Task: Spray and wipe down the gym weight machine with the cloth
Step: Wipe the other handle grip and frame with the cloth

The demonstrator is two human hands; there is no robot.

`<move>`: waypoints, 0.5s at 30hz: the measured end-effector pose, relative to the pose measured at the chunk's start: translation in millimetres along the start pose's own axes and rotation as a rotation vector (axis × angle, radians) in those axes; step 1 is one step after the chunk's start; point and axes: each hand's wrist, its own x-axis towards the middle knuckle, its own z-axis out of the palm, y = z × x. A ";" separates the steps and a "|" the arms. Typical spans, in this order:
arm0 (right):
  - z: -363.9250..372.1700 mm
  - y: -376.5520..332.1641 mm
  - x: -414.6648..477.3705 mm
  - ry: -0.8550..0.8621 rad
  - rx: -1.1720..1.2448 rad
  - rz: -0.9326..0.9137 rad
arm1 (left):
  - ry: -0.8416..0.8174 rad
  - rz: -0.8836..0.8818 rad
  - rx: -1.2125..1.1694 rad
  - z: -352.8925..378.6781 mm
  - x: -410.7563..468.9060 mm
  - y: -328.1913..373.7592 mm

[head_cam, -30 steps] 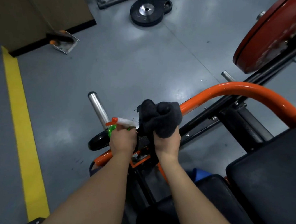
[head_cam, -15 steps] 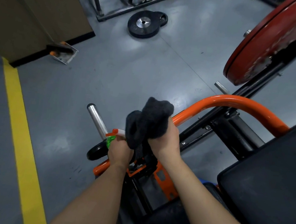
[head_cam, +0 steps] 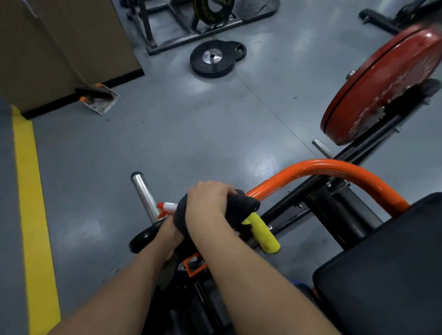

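- On the machine's yellow handle grip (head_cam: 264, 236), by the orange bar (head_cam: 326, 167): right hand (head_cam: 207, 202), fingers clenched round black cloth (head_cam: 239, 207).
- Just below, left hand (head_cam: 170, 235) grips spray bottle (head_cam: 167, 206); only the nozzle shows.

1. Two forearms (head_cam: 242, 271) showed, bare along all their visible length.
2. The right hand (head_cam: 207, 202) was bare as well, its fingers (head_cam: 224, 189) plain to see.
3. The left hand (head_cam: 168, 235) was bare too, largely hidden from view.
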 end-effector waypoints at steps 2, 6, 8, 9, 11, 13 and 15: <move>9.4 -2.6 1.3 0.039 -0.212 -0.084 | 0.023 -0.105 -0.072 -4.0 12.4 -12.3; 33.2 -7.4 7.1 0.113 -0.623 -0.275 | 0.007 -0.098 0.159 -24.2 96.2 -68.1; 51.3 -11.1 14.7 0.106 -0.747 -0.315 | -0.016 -0.087 0.185 -24.6 75.3 -53.1; 61.3 -11.2 19.9 0.101 -0.780 -0.287 | -0.018 -0.052 0.174 -23.9 47.7 -35.6; 87.6 -10.1 32.0 0.122 -0.783 -0.261 | -0.026 -0.106 0.045 -23.6 30.3 -27.4; 106.6 -6.0 34.6 0.161 -0.647 -0.280 | -0.053 -0.073 -0.004 -24.8 31.6 -31.3; 115.7 -2.3 23.5 0.155 -0.516 -0.302 | -0.055 -0.040 0.067 -25.4 41.0 -39.0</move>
